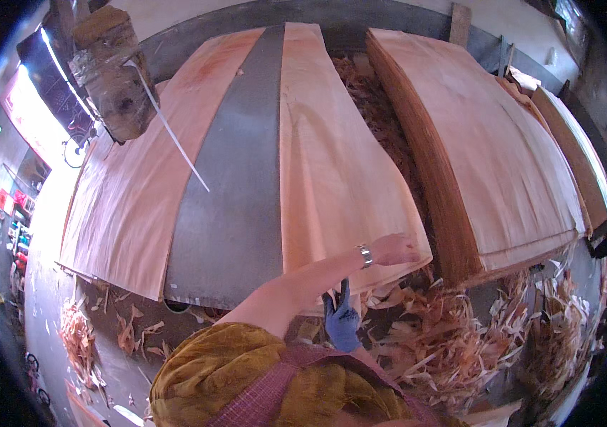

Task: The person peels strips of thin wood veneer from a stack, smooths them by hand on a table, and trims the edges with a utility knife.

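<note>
My bare left hand [392,250], with a metal-banded watch [366,256] at the wrist, reaches across to the right. Its fingers are closed at the near right corner of a thin, pale wood veneer sheet [339,164]. That sheet lies rippled along the right part of a grey tabletop [236,171]. Below my left forearm is my right hand [344,324] in a blue glove with dark fingertips. Two of its fingers point up and apart, close to the table's near edge, and I make out nothing in them.
More veneer [147,178] covers the table's left part. A tall veneer stack [488,149] stands on the right. Wood shavings [438,341] heap on the floor beside me. At upper left hangs a plastic-wrapped block [114,85], with a white strip [175,135] slanting down from it.
</note>
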